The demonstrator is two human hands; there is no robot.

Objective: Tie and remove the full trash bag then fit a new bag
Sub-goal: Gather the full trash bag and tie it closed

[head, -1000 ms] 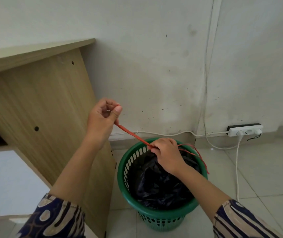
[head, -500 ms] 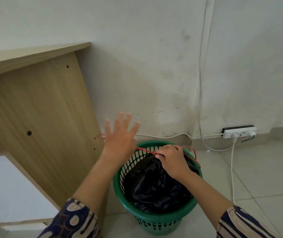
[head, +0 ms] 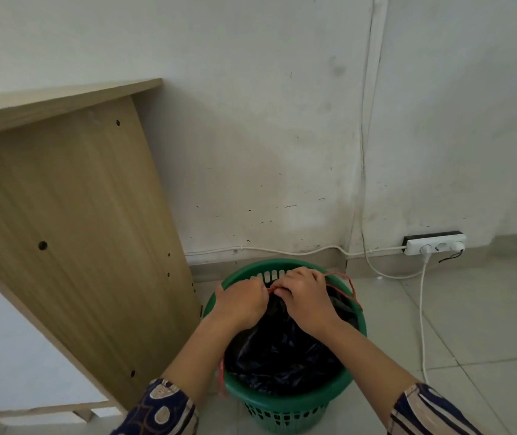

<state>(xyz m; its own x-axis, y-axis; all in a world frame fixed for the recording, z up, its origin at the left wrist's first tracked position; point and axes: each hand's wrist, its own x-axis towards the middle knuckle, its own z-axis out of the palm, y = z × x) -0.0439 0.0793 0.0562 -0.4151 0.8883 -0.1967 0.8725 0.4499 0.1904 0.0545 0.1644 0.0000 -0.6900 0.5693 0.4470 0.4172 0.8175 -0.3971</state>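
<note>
A green slotted plastic bin (head: 288, 403) stands on the tiled floor by the wall. A black trash bag (head: 282, 350) sits inside it, gathered at the top. A thin red string (head: 349, 287) runs from the gathered neck and loops over the bin's right rim; another red strand hangs at the bin's left side. My left hand (head: 241, 301) and my right hand (head: 306, 296) are side by side over the bag's neck, fingers curled, both pinching the string where it meets the bag.
A wooden desk side panel (head: 72, 233) stands close to the left of the bin. A white power strip (head: 434, 244) lies at the wall's foot on the right, with a white cable (head: 422, 309) trailing across the floor tiles.
My left hand, pulling the string up and left a second ago, let go and spread open, then came down to the bag's neck beside my right hand.
</note>
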